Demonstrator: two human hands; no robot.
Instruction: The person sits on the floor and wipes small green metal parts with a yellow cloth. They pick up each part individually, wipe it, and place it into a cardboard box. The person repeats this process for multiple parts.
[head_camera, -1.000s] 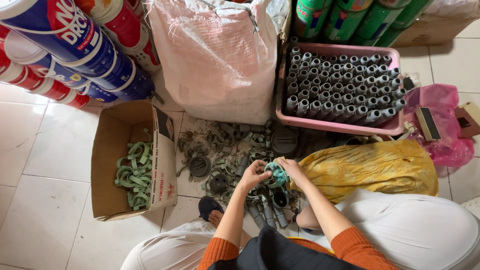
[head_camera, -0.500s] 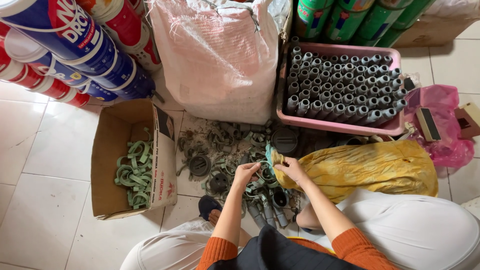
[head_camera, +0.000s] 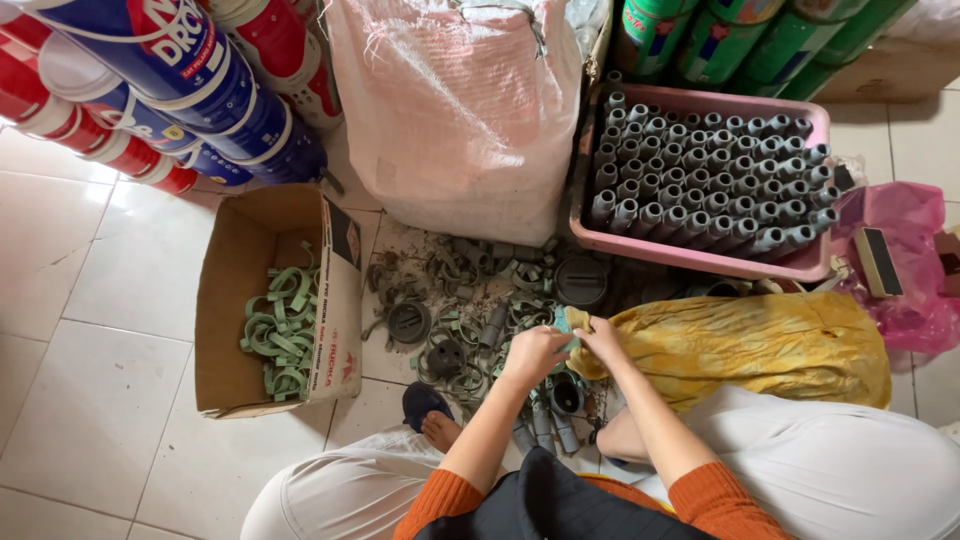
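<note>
My left hand (head_camera: 533, 355) and my right hand (head_camera: 603, 338) meet over a pile of dusty grey-green pipe clamps and fittings (head_camera: 455, 300) on the tiled floor. Between them they pinch a small teal cloth (head_camera: 563, 322); a clamp may be inside it, but I cannot tell. Grey tube pieces (head_camera: 545, 425) lie just below my hands. An open cardboard box (head_camera: 330, 290) to the left holds several clean green clamps (head_camera: 280, 330).
A pink crate (head_camera: 700, 255) packed with upright grey tubes stands at the back right. A large white sack (head_camera: 460, 110), stacked paint cans (head_camera: 160, 90), a yellow bag (head_camera: 750, 345) and a pink bag (head_camera: 905, 270) ring the pile. My foot (head_camera: 430, 420) rests by the pile.
My hands drew back together with the teal cloth, after the left one had reached into the pile. The view shifted slightly to the left.
</note>
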